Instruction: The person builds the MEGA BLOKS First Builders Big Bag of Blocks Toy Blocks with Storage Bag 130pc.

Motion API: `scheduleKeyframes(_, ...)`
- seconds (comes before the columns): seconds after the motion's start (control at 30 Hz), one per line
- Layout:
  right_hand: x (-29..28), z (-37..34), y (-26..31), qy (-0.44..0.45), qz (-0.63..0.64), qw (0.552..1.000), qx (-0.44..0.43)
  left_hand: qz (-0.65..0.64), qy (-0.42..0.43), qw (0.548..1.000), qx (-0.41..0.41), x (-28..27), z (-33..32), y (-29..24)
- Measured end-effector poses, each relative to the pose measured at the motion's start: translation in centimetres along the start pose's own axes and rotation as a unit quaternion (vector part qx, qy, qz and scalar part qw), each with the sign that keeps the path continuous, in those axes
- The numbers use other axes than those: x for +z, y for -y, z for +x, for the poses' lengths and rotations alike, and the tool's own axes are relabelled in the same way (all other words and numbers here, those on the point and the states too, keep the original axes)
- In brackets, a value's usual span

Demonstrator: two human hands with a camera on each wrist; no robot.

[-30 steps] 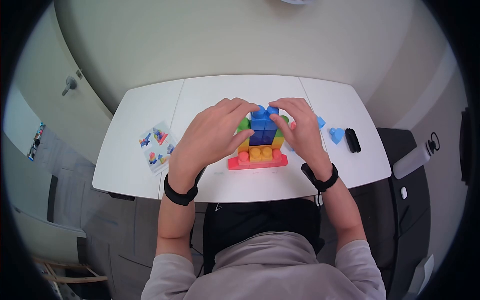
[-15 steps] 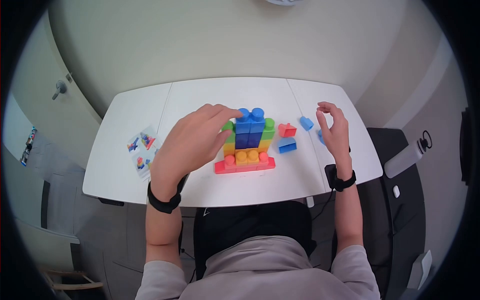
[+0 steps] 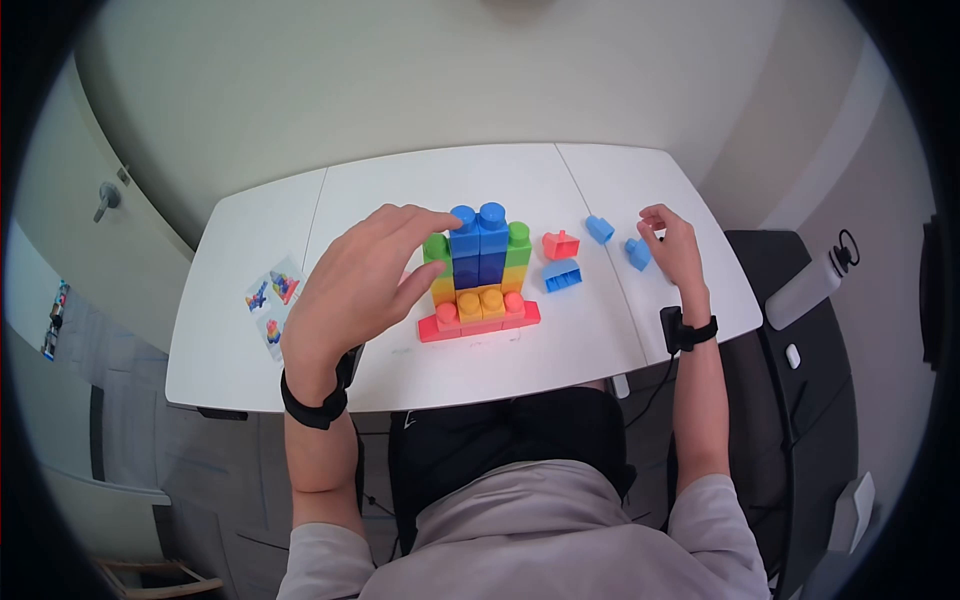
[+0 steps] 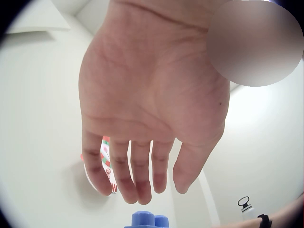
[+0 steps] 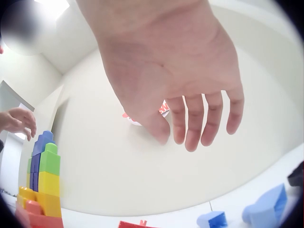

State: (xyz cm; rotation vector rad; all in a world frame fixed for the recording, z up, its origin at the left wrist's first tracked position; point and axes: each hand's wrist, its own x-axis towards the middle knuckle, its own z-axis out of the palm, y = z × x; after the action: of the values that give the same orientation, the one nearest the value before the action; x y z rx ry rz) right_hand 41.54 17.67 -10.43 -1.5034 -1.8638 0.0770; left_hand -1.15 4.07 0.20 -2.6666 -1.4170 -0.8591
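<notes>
A stack of toy building blocks (image 3: 478, 272) stands on the table, with red at the base, then yellow, green and dark blue, and two blue blocks on top. Beside its upper left my left hand (image 3: 365, 275) hovers with fingers extended and nothing in them. The left wrist view puts these fingertips just above the blue studs (image 4: 143, 217). Over at the right, my right hand (image 3: 675, 250) hangs above a light-blue block (image 3: 637, 254), its fingers (image 5: 194, 128) loosely bent and holding nothing. In the right wrist view this hand is well above the loose blocks.
Between stack and right hand lie a red block (image 3: 561, 245), a blue block (image 3: 562, 275) and another light-blue block (image 3: 599, 229). A picture sheet (image 3: 272, 300) lies left. A grey bottle (image 3: 803, 292) stands right of the table (image 3: 580, 345). A black object (image 5: 296, 175) shows beyond the right-hand blocks.
My right hand has left the top of the stack and moved right, over the loose blue block. The left hand has stayed near the stack. The head view has shifted a little.
</notes>
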Motion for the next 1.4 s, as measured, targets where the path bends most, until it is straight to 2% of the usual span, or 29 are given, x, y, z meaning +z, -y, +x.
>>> scheduleKeyframes(0.1,0.8,-0.3,-2.0,0.045,-0.063,0.996,0.044,-0.007,-0.007,1.0,0.009,0.1,-0.2,0.1)
scheduleKeyframes(0.2,2.3,-0.8,-4.4,0.07,-0.116,0.99,0.024,-0.008,-0.001,1.0,-0.001,-0.1,-0.3,0.0)
scheduleKeyframes(0.3,2.7,-0.6,-5.4,0.12,-0.098,0.988,0.021,-0.009,0.01,1.0,-0.001,-0.4,-0.3,0.1)
scheduleKeyframes(0.63,3.3,-0.6,-7.2,0.134,-0.146,0.978,0.063,-0.012,0.012,1.0,0.005,-0.1,-0.4,0.3)
scheduleKeyframes(0.7,3.8,-0.5,-9.2,0.177,-0.156,0.972,0.015,-0.016,0.014,1.0,0.005,-0.1,-0.5,0.4)
scheduleKeyframes(0.8,3.2,-0.6,-7.5,0.223,-0.157,0.96,0.064,-0.018,0.039,0.999,-0.007,-0.3,-0.6,0.3)
scheduleKeyframes(1.03,4.1,-0.3,-7.9,0.214,-0.197,0.954,0.076,-0.019,0.039,0.999,-0.003,-0.3,-0.5,0.3)
scheduleKeyframes(1.1,4.4,-0.9,-8.5,0.169,-0.172,0.97,0.036,-0.022,0.043,0.999,0.0,-0.1,-0.6,0.2)
scheduleKeyframes(1.2,3.7,-1.1,-6.4,0.177,-0.166,0.966,0.089,-0.02,0.049,0.999,-0.007,0.1,-0.5,0.1)
scheduleKeyframes(1.4,4.4,-1.5,-6.4,0.138,-0.196,0.967,0.083,-0.02,0.051,0.999,-0.004,0.3,-0.2,0.1)
